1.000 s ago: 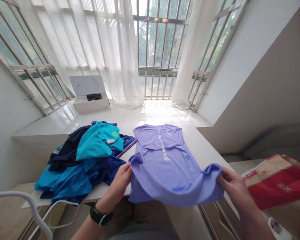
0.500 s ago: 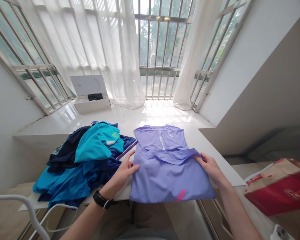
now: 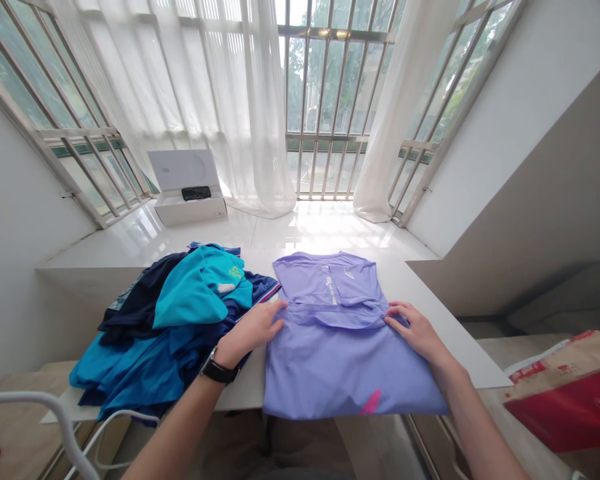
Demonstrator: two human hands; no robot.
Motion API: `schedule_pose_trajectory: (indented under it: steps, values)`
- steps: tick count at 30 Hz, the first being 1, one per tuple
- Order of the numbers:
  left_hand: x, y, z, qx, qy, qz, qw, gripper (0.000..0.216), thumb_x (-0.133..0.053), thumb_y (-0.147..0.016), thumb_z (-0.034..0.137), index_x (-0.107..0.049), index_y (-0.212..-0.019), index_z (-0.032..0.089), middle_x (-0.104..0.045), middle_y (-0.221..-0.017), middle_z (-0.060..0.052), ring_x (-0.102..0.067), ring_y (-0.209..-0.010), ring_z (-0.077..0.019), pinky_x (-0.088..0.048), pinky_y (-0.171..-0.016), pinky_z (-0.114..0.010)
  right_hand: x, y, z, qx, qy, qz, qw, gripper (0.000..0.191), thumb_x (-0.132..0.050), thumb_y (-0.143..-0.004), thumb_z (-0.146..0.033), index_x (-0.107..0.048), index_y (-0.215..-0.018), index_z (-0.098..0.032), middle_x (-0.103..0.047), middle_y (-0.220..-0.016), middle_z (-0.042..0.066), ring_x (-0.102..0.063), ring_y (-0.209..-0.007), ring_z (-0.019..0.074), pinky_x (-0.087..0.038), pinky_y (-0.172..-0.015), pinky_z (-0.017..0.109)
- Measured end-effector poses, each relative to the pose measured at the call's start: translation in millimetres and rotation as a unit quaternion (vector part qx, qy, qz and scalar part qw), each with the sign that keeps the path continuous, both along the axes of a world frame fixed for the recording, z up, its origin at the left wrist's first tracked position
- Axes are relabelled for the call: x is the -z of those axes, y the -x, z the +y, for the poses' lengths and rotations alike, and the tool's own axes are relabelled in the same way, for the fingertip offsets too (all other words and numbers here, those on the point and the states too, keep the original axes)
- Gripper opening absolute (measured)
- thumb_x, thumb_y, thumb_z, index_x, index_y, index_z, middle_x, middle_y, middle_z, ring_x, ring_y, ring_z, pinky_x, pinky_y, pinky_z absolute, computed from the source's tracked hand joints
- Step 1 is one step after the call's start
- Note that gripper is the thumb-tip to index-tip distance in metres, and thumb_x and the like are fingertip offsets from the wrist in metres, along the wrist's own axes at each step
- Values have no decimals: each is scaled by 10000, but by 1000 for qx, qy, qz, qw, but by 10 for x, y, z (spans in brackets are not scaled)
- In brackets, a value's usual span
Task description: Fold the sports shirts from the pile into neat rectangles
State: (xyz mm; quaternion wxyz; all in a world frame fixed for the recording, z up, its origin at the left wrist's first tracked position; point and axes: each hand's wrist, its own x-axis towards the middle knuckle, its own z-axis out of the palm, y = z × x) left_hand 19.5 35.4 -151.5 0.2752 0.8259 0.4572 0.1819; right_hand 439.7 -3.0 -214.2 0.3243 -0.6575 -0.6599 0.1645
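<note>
A lavender T-shirt (image 3: 350, 360) lies on the white table in front of me, its lower part folded up toward the neckline. White print shows on the upper part, and a pink mark near the front fold. At the shirt's left edge, my left hand (image 3: 257, 325) rests with thumb and fingers apart, beside the folded hem; a black watch is on that wrist. My right hand (image 3: 417, 330) has its thumb and fingertips closed on the right end of the hem. To the left lies a loose heap of clothes, with a turquoise shirt (image 3: 195, 290) on top.
Navy and blue garments (image 3: 145, 367) make up the rest of the heap. An open white box (image 3: 190, 210) with a black item inside stands on the window ledge. A red and tan paper bag (image 3: 565, 400) is at the right. A white curved tube (image 3: 35, 398) crosses the lower left.
The folded hem lies flatter and its right end has come inward, along with my right hand. My left hand has shifted slightly up along the shirt's edge. The view has shifted slightly.
</note>
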Motion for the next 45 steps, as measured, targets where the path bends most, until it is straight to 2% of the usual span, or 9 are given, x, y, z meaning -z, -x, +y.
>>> schedule_pose_trajectory:
  steps: [6,10,15,19,24,29,34,40,45]
  values:
    - [-50,12,112,0,-1,66,998,152,-559,-876,274,-674,-924,187,-694,-825,-58,-638,-804,-237,-449,-725,-286,-117,-63,38,17,60,138,988,470,-664,-754,-659,-675,-797,-191,-688,-1199,132,-658,-966,269,-511,-814,343]
    - [-50,-21,186,-17,-31,36,999,136,-530,-898,252,-641,-880,177,-685,-921,-83,-631,-853,-228,-457,-749,-290,-113,-122,101,30,61,188,980,463,-688,-741,-638,-683,-792,-178,-723,-1111,135,-657,-869,243,-508,-736,318]
    - [-51,-53,306,-22,-46,72,996,114,-541,-895,219,-644,-932,189,-698,-960,-84,-644,-876,-232,-452,-758,-289,-18,-169,167,77,48,125,988,459,-677,-732,-624,-720,-831,-177,-720,-776,61,-627,-710,213,-484,-672,314]
    - [-19,-59,375,-35,-34,134,990,115,-555,-891,233,-653,-945,208,-718,-941,-75,-658,-870,-245,-439,-720,-286,28,-158,164,77,26,132,988,429,-682,-744,-604,-708,-814,-181,-706,-797,59,-626,-748,213,-496,-688,305]
    - [122,-74,433,-11,-30,61,998,109,-552,-888,248,-648,-930,218,-715,-994,-44,-656,-911,-214,-465,-724,-257,70,-162,148,87,25,159,983,442,-678,-759,-613,-690,-838,-178,-684,-811,47,-552,-630,159,-460,-590,277]
    - [218,-59,450,13,-32,43,998,117,-550,-905,253,-646,-965,223,-716,-974,-33,-663,-894,-212,-478,-725,-266,97,-175,149,84,18,93,992,412,-633,-797,-607,-698,-869,-208,-682,-816,35,-535,-653,167,-462,-639,294]
    - [234,-39,442,12,-44,52,998,260,-548,-933,253,-628,-1177,209,-700,-1142,-81,-649,-1038,-243,-493,-877,-322,-23,-193,201,68,41,-43,996,401,-617,-776,-597,-726,-887,-228,-686,-903,68,-577,-699,202,-490,-722,343]
    - [147,10,399,35,-46,68,996,152,-608,-898,235,-719,-1002,237,-719,-1050,-42,-654,-983,-229,-486,-838,-286,-261,-304,220,-36,87,-71,993,321,-621,-789,-552,-656,-759,-234,-680,-944,71,-630,-811,220,-502,-707,313]
    - [151,111,422,74,-8,45,996,124,-672,-818,184,-761,-889,232,-724,-972,-25,-666,-873,-196,-474,-754,-237,-386,-386,45,-43,136,-69,987,303,-621,-823,-541,-647,-782,-242,-701,-840,38,-655,-773,219,-500,-710,315]
